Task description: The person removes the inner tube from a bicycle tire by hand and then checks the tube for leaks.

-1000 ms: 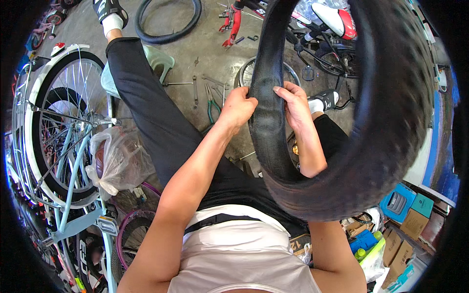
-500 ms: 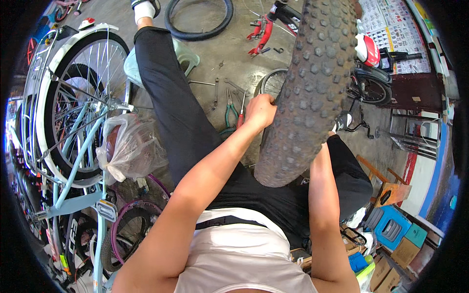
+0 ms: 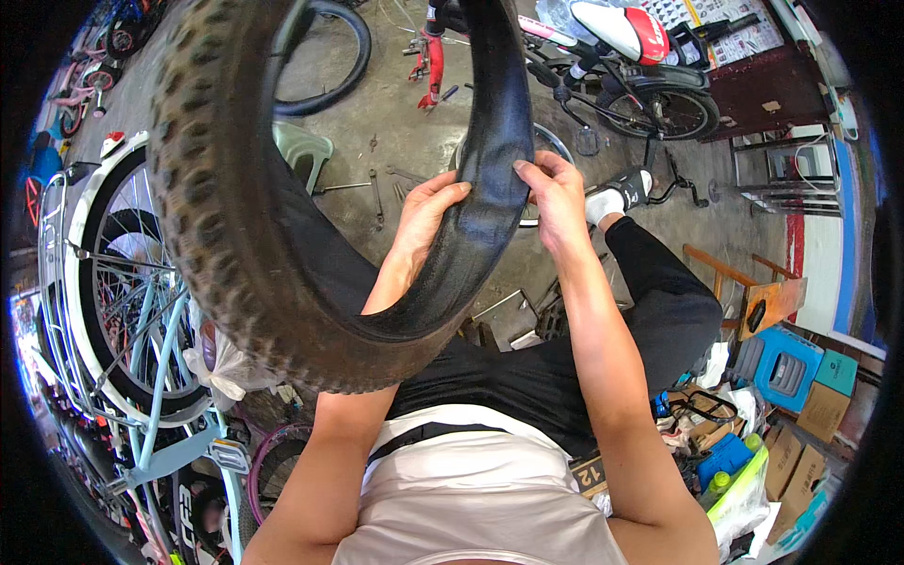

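A wide, knobbly bicycle tire point(image 3: 221, 268) stands up in front of me, its smooth dark inner side facing my hands. My left hand point(image 3: 424, 212) passes through the tire's opening and grips one edge, thumb on the inner surface. At the opposite edge of the same stretch, my right hand point(image 3: 557, 196) pinches the rubber between thumb and fingers. The inner surface between the two thumbs looks wrinkled and dented. Fingers behind the rubber are partly hidden.
A light blue bicycle point(image 3: 155, 377) with a white-fendered wheel stands at left. A pale green stool point(image 3: 306, 155), a black tire point(image 3: 353, 80) and a wrench point(image 3: 378, 200) are on the floor. At right are a blue plastic stool point(image 3: 786, 367) and a small black-wheeled bike point(image 3: 683, 108).
The tire has swung left and turned so its inside shows. My left hand has moved left, and my right hand has come up from behind the tire onto its edge.
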{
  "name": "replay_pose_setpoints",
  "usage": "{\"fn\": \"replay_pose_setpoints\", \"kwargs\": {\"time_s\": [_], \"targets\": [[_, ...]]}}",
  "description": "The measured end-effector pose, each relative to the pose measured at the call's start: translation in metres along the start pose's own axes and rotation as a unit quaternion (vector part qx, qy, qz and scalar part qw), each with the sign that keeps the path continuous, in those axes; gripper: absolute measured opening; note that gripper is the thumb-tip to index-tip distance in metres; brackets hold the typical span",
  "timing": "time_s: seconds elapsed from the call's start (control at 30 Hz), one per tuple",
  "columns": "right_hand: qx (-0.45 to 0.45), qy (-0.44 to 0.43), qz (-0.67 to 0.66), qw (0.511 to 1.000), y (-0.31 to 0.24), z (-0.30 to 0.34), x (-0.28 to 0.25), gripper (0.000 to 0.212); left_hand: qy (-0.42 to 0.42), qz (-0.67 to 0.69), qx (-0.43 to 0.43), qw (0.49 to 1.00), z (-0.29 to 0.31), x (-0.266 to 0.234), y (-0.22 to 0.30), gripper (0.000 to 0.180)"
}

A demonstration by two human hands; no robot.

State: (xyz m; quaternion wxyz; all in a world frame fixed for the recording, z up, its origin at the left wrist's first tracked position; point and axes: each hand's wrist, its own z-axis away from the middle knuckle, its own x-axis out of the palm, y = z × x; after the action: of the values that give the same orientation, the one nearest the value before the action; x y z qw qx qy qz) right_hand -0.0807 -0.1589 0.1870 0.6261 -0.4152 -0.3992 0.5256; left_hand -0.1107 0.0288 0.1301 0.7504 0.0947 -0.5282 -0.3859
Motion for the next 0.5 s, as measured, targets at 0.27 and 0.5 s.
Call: {"fn": "replay_pose_setpoints", "kwargs": {"time_s": [0.27, 0.5], "targets": [[0.000, 0.008, -0.018, 1.000, -0.0023, 0.0067, -0.0046, 0.013, -0.028, 0.048, -0.015, 0.998, 0.0033, 0.0062, 0.0020, 0.027], [-0.020, 0.005, -0.002, 1.000, 0.0042, 0.0045, -0.0053, 0.014, -0.041, 0.058, -0.032, 0.997, 0.0066, 0.0068, 0.0003, 0.027]]}}
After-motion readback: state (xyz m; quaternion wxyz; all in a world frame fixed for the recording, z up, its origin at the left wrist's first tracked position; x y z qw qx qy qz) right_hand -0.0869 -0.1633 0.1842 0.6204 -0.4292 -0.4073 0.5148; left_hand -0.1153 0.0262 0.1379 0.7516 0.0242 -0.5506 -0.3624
